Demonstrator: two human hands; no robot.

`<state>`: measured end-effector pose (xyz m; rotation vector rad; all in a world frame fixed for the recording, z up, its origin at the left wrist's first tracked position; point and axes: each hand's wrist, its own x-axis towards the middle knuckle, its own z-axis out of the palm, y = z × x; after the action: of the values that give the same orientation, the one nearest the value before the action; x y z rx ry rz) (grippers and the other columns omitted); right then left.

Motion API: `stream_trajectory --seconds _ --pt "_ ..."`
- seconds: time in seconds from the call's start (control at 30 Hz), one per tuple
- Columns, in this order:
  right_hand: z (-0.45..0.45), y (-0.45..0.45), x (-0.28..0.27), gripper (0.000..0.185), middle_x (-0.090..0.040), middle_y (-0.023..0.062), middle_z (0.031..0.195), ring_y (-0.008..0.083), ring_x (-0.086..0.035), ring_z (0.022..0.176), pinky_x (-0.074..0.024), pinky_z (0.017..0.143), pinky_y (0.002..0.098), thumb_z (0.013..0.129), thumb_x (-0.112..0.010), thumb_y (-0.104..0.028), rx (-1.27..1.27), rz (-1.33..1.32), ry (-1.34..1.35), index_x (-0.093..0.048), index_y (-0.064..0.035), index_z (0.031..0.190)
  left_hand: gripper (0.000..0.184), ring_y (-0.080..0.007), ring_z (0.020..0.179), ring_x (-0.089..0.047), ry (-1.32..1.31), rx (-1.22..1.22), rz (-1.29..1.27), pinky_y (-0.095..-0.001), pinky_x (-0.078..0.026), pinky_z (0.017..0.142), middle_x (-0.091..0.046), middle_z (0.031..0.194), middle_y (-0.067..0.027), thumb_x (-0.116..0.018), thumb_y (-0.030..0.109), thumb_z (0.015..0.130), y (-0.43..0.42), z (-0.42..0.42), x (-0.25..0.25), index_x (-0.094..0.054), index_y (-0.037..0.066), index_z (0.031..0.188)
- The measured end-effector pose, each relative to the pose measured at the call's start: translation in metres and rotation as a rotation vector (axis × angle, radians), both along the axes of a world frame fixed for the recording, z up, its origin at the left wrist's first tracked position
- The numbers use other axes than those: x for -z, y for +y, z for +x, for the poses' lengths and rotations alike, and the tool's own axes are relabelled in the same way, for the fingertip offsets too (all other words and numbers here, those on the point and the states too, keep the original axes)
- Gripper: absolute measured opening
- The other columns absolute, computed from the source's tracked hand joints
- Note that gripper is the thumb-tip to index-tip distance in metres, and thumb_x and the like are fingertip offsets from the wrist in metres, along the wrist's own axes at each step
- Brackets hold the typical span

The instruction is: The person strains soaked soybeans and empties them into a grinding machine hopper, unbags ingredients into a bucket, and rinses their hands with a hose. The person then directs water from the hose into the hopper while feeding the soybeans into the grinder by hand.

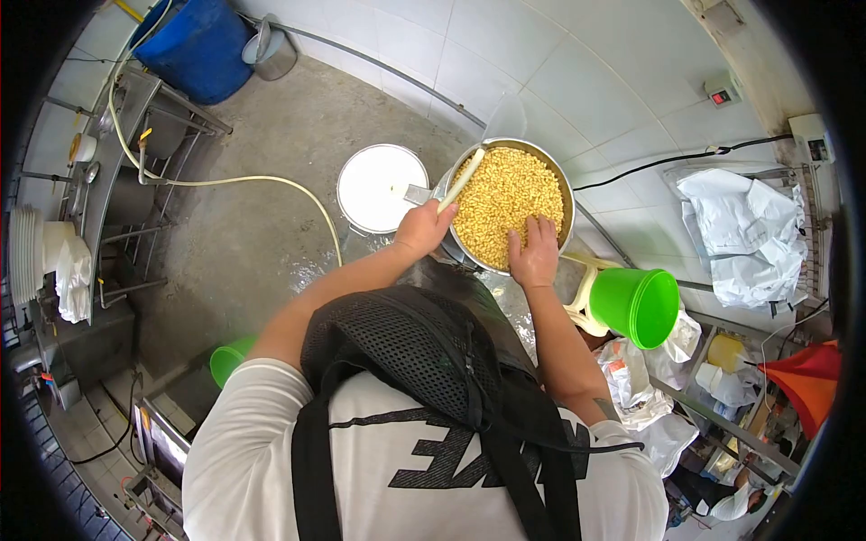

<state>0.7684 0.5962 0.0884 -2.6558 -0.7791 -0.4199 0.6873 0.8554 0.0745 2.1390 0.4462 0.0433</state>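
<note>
My left hand [422, 229] is closed around the end part of a pale hose [464, 180] at the near left side of a round metal hopper [572, 203]. The hose's tip rests against the hopper's far left rim. Yellow beans [510, 194], like soaked soybeans, fill the hopper nearly to its rim. My right hand [535, 252] lies over the hopper's near right edge, its fingers spread and touching the beans. Left of the hopper, a metal spout [418, 194] juts over a round pot [340, 203] with a white, milky surface.
Right of me is a bright green bucket [634, 307] on a pale stool [582, 311]. A hose [262, 178] crosses the wet floor from the metal table [122, 171]. A blue barrel [194, 50] and metal pail [273, 59] stand by the tiled wall. A black cable [667, 162] runs along it.
</note>
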Motion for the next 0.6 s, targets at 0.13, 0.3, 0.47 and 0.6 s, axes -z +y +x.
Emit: stream_trajectory --seconds 0.13,0.3,0.47,0.6 --pt "-0.0007 0.0004 -0.0016 0.051 -0.057 0.0271 0.138 0.0503 -0.049 0.133 -0.0402 0.113 0.0554 0.094 -0.069 -0.036 0.008 -0.003 0.002 -0.063 0.0006 0.129 0.056 -0.0446 0.076 -0.070 0.010 0.001 0.012 -0.0520 -0.055 0.073 -0.070 0.078 -0.0262 -0.052 0.051 0.105 -0.0006 0.0001 -0.0050 -0.064 -0.003 0.095" --pt "-0.0007 0.0008 -0.0008 0.051 -0.057 0.0266 0.138 0.0506 -0.048 0.134 -0.0401 0.113 0.0550 0.094 -0.069 -0.036 0.014 0.001 0.004 -0.063 -0.0002 0.130 0.056 -0.0485 0.079 -0.069 0.007 0.000 -0.005 -0.0550 -0.054 0.075 -0.070 0.080 -0.0282 -0.051 0.051 0.105 -0.0002 -0.0001 -0.0058 -0.065 -0.002 0.094" --pt "0.0010 0.0013 0.0010 0.051 -0.057 0.0268 0.138 0.0507 -0.049 0.134 -0.0399 0.114 0.0551 0.095 -0.068 -0.037 0.001 0.000 0.004 -0.063 0.0001 0.130 0.057 -0.0440 0.077 -0.071 0.003 -0.015 0.042 -0.0502 -0.055 0.074 -0.070 0.078 -0.0259 -0.052 0.052 0.105 0.0005 -0.0006 -0.0040 -0.065 -0.004 0.095" --pt "0.0014 0.0009 0.0023 0.052 -0.058 0.0268 0.138 0.0508 -0.049 0.133 -0.0400 0.114 0.0552 0.095 -0.068 -0.037 0.004 0.002 0.002 -0.063 0.0003 0.130 0.058 -0.0445 0.078 -0.071 0.020 -0.010 0.030 -0.0506 -0.055 0.075 -0.070 0.079 -0.0264 -0.052 0.052 0.105 0.0006 -0.0002 -0.0072 -0.065 -0.004 0.095"
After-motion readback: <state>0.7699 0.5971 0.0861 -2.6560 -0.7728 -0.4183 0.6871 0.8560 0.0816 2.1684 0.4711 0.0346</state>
